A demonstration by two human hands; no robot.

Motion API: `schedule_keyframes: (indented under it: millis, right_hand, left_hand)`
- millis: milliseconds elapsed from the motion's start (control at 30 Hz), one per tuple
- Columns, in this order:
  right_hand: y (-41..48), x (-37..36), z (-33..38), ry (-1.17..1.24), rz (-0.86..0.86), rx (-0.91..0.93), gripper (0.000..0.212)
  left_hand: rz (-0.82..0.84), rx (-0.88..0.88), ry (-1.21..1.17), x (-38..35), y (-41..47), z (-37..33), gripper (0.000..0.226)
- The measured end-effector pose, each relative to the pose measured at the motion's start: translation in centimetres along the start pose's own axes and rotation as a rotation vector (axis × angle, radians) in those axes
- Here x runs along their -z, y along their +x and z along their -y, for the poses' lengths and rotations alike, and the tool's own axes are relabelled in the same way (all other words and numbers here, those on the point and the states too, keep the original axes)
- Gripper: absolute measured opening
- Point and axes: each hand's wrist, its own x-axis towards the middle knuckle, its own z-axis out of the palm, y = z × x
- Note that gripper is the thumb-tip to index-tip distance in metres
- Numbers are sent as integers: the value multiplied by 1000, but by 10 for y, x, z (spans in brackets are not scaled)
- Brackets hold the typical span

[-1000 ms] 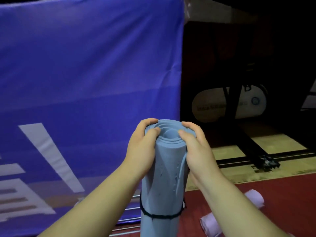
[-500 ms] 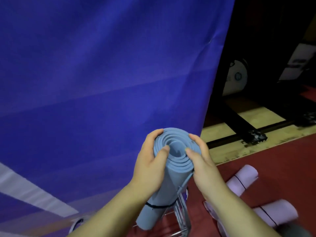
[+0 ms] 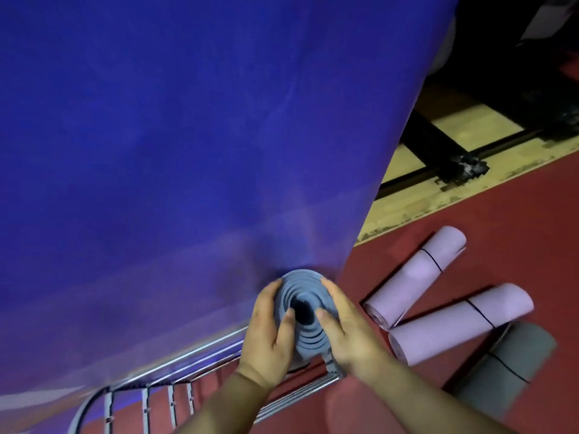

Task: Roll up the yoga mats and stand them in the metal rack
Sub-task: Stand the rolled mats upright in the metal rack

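Note:
I look almost straight down on the spiral end of a rolled blue yoga mat. It stands upright in the right end of the metal rack. My left hand grips its top from the left, thumb over the rim. My right hand grips it from the right, thumb over the rim too. The mat's lower part is hidden by my hands.
A large blue banner hangs just behind the rack. On the red floor to the right lie two rolled pink mats and a rolled grey mat, each tied with a black band. Black frame bars cross the wooden floor beyond.
The blue mat has gone down from chest height into the rack, both hands still on its top. My view has tilted downward, showing the rack and the grey mat.

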Motion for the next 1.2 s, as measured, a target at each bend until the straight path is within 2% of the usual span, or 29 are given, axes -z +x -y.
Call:
schedule_keyframes:
  millis: [67,167,267,333,567,667,733,933,1200]
  right_hand:
    - [10,-12,-35,-82,25,-16,64]
    - [26,-30,-81,-322,-14,64,73]
    - [38,-48,-124,-547,144,55,82]
    - [37,-61,-142,-594,202,55,82]
    - [36,-78,-141,-526,202,-12,73]
    - [39,-77,-135,-521,230,-52,71]
    - [43,-78,-134,-518,232,-70,72]
    - [44,-73,-126,-429,174,-31,63]
    - [50,-68,-109,-422,110,83,55]
  left_hand:
    - [7,-18,49,-17,1,32,43]
    - [12,4,115,-36,4,85,49]
    - [117,113,186,-54,-5,143,54]
    - [197,198,201,-64,-21,164,54]
    - [219,307,235,-57,-28,182,62]
    - [242,323,188,-49,-26,179,58]
    - [234,333,145,-48,-22,181,63]
    - [240,353,167,-48,-18,175,66]
    - [213,305,165,-19,-17,155,54]
